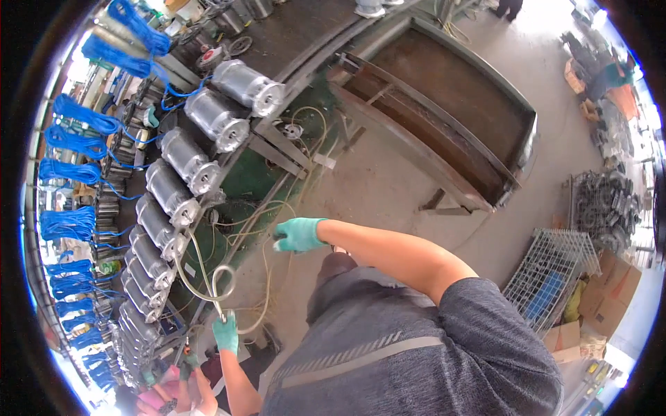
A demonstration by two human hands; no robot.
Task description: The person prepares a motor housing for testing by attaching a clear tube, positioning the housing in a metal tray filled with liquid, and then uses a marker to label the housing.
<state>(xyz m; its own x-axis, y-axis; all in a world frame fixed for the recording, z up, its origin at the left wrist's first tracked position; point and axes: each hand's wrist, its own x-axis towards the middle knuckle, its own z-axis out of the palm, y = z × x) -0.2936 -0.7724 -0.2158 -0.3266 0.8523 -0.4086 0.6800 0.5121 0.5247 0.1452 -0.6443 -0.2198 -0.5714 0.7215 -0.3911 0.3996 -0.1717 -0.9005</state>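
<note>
My left hand (225,333), in a green glove, is closed around a pale, looped hose (223,283). From the hand, the hose curves up to the front ends of the nearby motors, and another length sags to the right. My right hand (300,236), also green-gloved, hangs in mid-air to the right of the row; its fingers are loosely bent with a gap between them, and nothing shows in it. Silvery cylindrical motors (171,193), some wrapped in clear plastic, lie side by side on the left, their shaft ends facing me.
Coiled blue cables (68,223) line the motors' far side. A co-worker's gloved hand (189,360) is near the row's lower end. Thin hoses (269,277) trail across the floor. A brown metal trough (444,90), a wire rack (548,267) and cardboard boxes (610,288) stand rightward.
</note>
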